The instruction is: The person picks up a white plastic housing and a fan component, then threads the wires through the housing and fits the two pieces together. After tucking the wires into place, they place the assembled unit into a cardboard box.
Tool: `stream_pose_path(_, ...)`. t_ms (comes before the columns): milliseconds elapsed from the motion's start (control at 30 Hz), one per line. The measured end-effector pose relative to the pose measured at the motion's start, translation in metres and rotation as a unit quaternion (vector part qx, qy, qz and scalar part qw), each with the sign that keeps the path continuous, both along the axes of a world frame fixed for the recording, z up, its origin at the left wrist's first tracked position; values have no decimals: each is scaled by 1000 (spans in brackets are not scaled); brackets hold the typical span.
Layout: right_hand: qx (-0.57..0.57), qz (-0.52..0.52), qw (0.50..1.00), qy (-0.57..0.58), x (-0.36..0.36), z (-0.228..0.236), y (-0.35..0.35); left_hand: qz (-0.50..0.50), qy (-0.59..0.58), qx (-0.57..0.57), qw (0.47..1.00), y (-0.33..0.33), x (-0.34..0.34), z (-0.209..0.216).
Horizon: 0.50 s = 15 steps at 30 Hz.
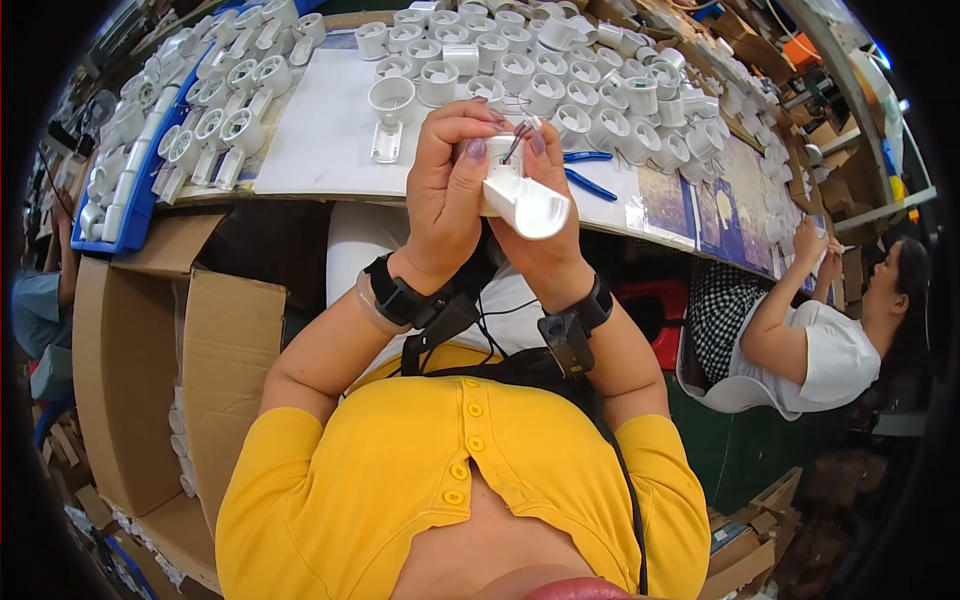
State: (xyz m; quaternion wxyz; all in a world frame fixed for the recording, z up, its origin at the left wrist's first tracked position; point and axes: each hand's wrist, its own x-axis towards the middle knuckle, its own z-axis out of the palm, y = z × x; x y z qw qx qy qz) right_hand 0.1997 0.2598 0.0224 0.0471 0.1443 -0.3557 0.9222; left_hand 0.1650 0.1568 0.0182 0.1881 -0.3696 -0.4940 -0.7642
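Both hands are raised over the near edge of the table, closed around one white plastic housing (530,208) with a curved, trough-like end that points toward me. My left hand (446,185) grips its left side, thumb along the top. My right hand (553,255) supports it from the right, and its fingertips are at dark thin wires (518,140) coming out of the far end. What the fingertips pinch there is too small to make out. Just right of the hands lie blue-handled pliers (588,178), their jaws hidden. Left of them stands a round white housing (391,100) with a bracket.
Rows of round white housings (515,70) cover the table's far side. A blue tray (135,225) with white parts stands at the left, above an open cardboard box (235,380). A seated co-worker (800,340) works at the table's right end.
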Motion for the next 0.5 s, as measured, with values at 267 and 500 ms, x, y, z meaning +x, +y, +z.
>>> stream_pose_path(267, -144, 139, 979, -28, -8, 7, 25, 28, 26, -178, 983, -9, 0, 18)
stream_pose_path(500, 206, -316, 925, 38, -9, 14, 82, 143, 86, -284, 944, -18, -13, 11)
